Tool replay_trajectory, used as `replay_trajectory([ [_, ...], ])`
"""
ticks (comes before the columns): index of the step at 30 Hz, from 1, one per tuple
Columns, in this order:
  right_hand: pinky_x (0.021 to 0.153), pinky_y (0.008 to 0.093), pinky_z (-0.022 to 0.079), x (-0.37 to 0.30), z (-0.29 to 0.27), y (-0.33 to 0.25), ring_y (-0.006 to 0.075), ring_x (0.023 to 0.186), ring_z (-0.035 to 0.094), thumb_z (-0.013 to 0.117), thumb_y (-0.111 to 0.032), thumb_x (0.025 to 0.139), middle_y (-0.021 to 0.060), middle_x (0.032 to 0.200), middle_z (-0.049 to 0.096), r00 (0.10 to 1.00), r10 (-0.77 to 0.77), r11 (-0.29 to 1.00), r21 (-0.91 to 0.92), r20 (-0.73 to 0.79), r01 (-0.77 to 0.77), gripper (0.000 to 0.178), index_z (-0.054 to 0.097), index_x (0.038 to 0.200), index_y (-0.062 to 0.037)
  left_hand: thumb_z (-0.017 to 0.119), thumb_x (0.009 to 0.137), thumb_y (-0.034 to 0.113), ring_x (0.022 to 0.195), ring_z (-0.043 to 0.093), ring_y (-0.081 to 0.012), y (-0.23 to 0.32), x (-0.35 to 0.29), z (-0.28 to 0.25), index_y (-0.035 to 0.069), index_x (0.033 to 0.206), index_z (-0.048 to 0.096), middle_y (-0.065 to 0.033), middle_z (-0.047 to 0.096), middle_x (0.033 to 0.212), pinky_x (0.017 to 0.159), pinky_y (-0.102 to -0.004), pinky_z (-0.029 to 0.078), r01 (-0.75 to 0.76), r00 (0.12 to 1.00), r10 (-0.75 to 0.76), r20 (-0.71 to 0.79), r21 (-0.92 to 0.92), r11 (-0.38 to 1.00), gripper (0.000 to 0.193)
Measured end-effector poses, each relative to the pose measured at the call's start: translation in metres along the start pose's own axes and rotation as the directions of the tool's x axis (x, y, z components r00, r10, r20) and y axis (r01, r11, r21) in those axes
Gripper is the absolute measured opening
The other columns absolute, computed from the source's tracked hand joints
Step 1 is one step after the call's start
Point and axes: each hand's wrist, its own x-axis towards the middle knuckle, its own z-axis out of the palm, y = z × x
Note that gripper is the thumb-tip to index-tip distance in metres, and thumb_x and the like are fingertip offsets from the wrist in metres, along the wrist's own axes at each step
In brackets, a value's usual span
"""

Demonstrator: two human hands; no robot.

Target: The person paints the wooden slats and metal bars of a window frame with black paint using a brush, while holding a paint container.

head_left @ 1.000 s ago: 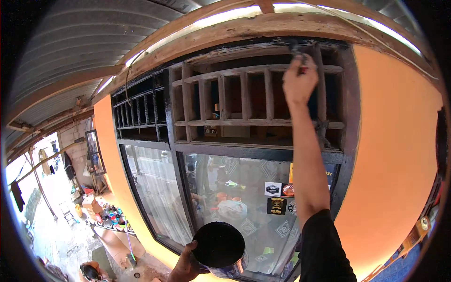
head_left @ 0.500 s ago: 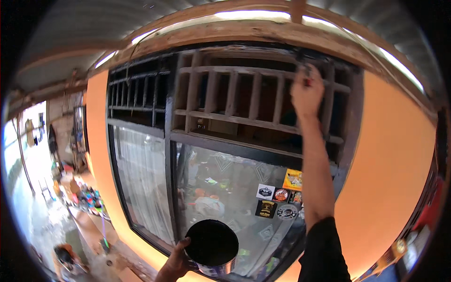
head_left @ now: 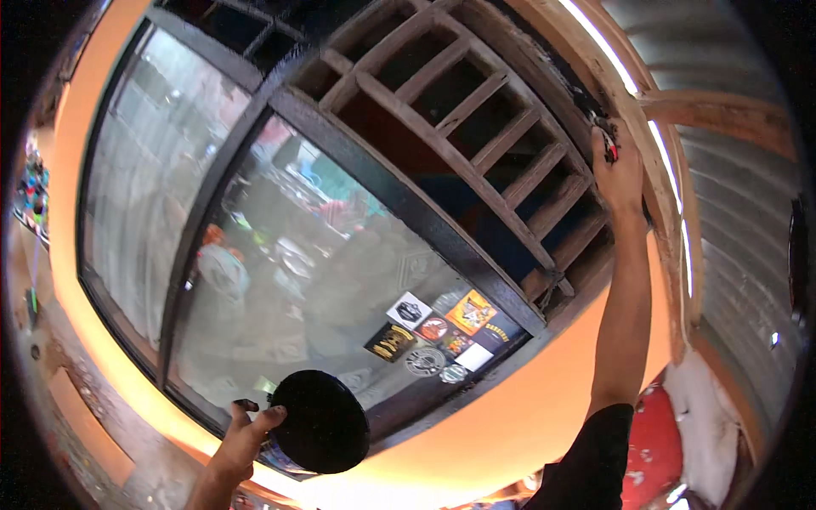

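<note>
My left hand (head_left: pixel 242 442) is closed on the rim and side of a round paint can (head_left: pixel 319 422), whose inside is black, low in front of the window. Raised up at the right, my right hand (head_left: pixel 620 174) is closed around a paintbrush (head_left: pixel 609 140); a red part shows by the fingers. The brush's dark end meets the top beam of the window frame, where black paint shows. Below it is a slatted wooden grille (head_left: pixel 510 140) of bare brownish wood. The bristles are too small to make out clearly.
A glass pane (head_left: pixel 314 280) with several stickers (head_left: pixel 421 336) lies under the grille, edged by a black-painted frame (head_left: pixel 223 170). An orange wall (head_left: pixel 476 391) surrounds the window. Wooden roof beams (head_left: pixel 722 115) and corrugated sheeting (head_left: pixel 739 204) run overhead. Something red (head_left: pixel 653 438) stands at lower right.
The whole view has tilted, so the window now slants. My right hand with the paintbrush has moved along to the frame's upper right corner. The can stays in my left hand.
</note>
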Motion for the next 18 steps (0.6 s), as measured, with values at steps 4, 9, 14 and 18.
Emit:
replay_trajectory([
  [4, 0.079, 0.0467, 0.048, 0.001, -0.023, 0.005, 0.0445, 0.092, 0.06, 0.057, -0.026, 0.091, 0.026, 0.099, 0.063, 0.977, -0.038, 0.962, -0.258, 0.21, 0.093, 0.031, 0.056, 0.113, -0.005, 0.07, 0.078, 0.04, 0.12, 0.042, -0.0326, -0.003, 0.013, 0.007, 0.009, 0.135, 0.025, -0.0208, 0.041, 0.134, 0.096, -0.0471, 0.034, 0.073, 0.996, -0.075, 0.049, 0.034, 0.997, 0.079],
  [9, 0.08, 0.0442, 0.048, 0.006, -0.052, 0.041, 0.0397, 0.091, 0.062, 0.062, -0.02, 0.087, 0.0227, 0.103, 0.063, 0.939, -0.02, 0.965, -0.238, 0.344, 0.107, 0.034, 0.058, 0.117, -0.0044, 0.075, 0.073, 0.037, 0.114, 0.039, -0.0278, -0.005, 0.033, 0.013, -0.002, 0.121, 0.025, -0.0235, 0.042, 0.117, 0.099, -0.04, 0.031, 0.022, 0.997, -0.021, 0.08, -0.004, 1.0, 0.079],
  [14, 0.085, 0.0388, 0.048, 0.055, -0.018, 0.011, 0.0344, 0.099, 0.063, 0.064, -0.014, 0.083, 0.0211, 0.106, 0.064, 0.931, -0.086, 0.934, -0.297, 0.356, 0.2, 0.032, 0.061, 0.114, -0.0042, 0.075, 0.071, 0.034, 0.113, 0.036, -0.0283, -0.02, 0.048, 0.014, 0.001, 0.119, 0.027, -0.0222, 0.039, 0.117, 0.101, -0.0409, 0.028, 0.002, 0.995, 0.003, 0.101, -0.049, 0.999, 0.075],
  [18, 0.085, 0.0381, 0.048, 0.072, -0.002, -0.001, 0.0333, 0.098, 0.064, 0.064, -0.013, 0.085, 0.0205, 0.102, 0.066, 0.881, -0.195, 0.898, -0.282, 0.43, 0.337, 0.029, 0.062, 0.112, -0.0041, 0.074, 0.072, 0.034, 0.114, 0.035, -0.0281, -0.025, 0.053, 0.021, 0.002, 0.12, 0.027, -0.0216, 0.038, 0.118, 0.102, -0.0415, 0.026, 0.081, 0.989, -0.074, 0.131, -0.044, 0.996, 0.074],
])
